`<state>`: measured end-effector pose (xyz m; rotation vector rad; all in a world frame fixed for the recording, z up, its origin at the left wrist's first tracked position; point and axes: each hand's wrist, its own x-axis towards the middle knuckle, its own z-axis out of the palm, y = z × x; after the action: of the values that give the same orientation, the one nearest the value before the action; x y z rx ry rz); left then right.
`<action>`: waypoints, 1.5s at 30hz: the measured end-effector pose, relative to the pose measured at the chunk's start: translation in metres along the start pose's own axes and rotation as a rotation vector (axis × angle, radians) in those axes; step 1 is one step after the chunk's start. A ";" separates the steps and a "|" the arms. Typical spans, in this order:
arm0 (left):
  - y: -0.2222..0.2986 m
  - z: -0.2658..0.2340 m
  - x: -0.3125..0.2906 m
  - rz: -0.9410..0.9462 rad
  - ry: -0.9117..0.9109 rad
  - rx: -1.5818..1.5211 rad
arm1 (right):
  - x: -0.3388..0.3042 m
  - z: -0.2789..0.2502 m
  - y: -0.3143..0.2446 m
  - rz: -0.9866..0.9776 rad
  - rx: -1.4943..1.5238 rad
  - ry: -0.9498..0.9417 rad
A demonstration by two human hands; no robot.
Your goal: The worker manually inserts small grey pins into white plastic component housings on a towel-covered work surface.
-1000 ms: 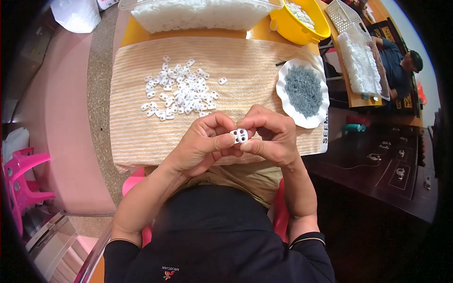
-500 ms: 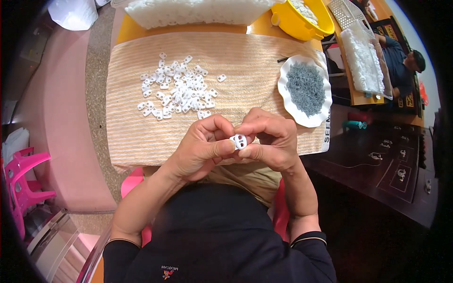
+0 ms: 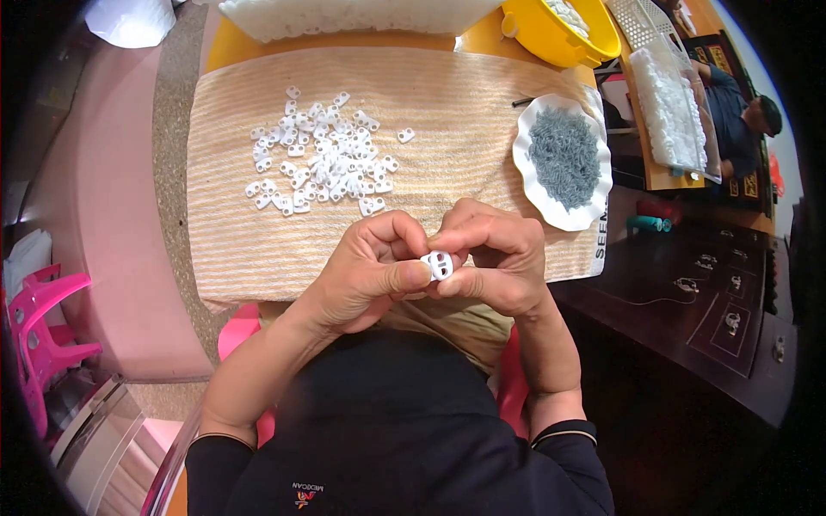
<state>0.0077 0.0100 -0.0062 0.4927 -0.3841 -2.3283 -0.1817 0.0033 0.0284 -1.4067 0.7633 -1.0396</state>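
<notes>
Between both hands, above the near edge of the cloth, is a small white two-hole cord lock (image 3: 441, 266). My left hand (image 3: 366, 271) pinches its left side between thumb and fingers. From the right, the thumb and forefinger of my right hand (image 3: 499, 258) close on the same piece. My fingers hide part of it. A loose pile of white two-hole plastic pieces (image 3: 340, 163) lies on the cloth beyond my left hand. Beyond my right hand, a white scalloped plate (image 3: 527, 185) holds a heap of small grey springs (image 3: 564, 159).
A striped beige cloth (image 3: 249, 249) covers the table. At the back stand a clear bin (image 3: 361, 19) of white pieces and a yellow basin (image 3: 551, 39). A person (image 3: 740, 120) sits at another table at the far right. A pink stool (image 3: 52, 322) stands left.
Both hands keep their grip on the cord lock with barely any movement. The view has shifted slightly, so the table things sit a little higher in the picture.
</notes>
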 end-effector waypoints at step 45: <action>0.006 0.006 -0.001 0.150 -0.102 0.033 | -0.003 0.009 -0.006 -0.060 -0.147 -0.030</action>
<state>0.0089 0.0077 0.0016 0.3499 -0.4916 -2.2103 -0.1758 0.0104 0.0343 -1.5757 0.7933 -1.0230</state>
